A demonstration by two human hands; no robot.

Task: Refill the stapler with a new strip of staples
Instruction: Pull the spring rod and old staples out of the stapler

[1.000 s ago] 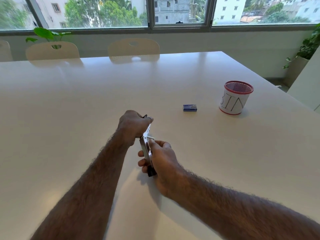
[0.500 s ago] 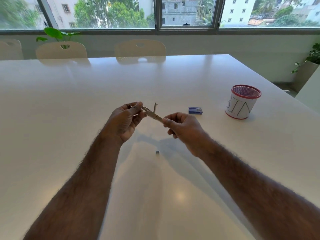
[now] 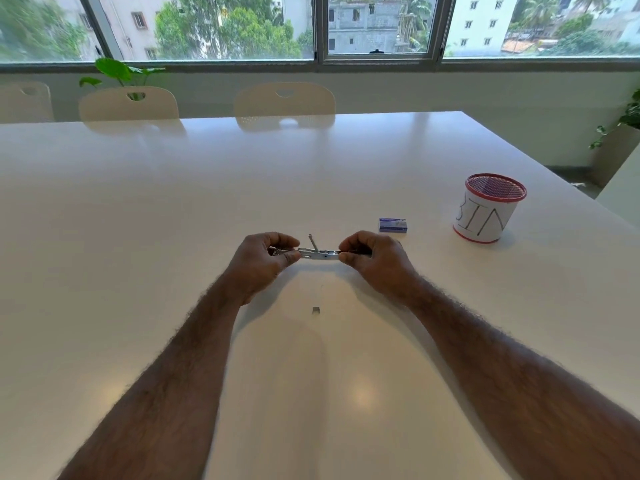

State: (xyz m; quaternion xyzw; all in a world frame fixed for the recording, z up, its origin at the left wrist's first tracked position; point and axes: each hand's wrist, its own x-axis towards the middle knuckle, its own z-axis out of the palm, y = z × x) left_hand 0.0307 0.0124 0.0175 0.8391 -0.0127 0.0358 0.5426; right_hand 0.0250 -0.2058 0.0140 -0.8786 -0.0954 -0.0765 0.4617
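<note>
A slim metal stapler (image 3: pixel 320 253) is held level above the white table (image 3: pixel 138 237), stretched between both hands. My left hand (image 3: pixel 265 263) pinches its left end and my right hand (image 3: pixel 372 259) grips its right end. A thin metal part (image 3: pixel 312 242) sticks up from the stapler's middle. A small bit of staples (image 3: pixel 315 310) lies on the table below the stapler, toward me. The blue staple box (image 3: pixel 392 225) lies shut on the table to the right of my right hand.
A white cup with a red mesh rim marked BIN (image 3: pixel 486 212) stands at the right, beyond the staple box. Chairs (image 3: pixel 284 103) line the table's far edge under the window. The table's right edge runs close behind the bin.
The stapler went from upright near the table to tilted, then level between both hands. A small bit of staples now lies on the table below it. The camera view shifted.
</note>
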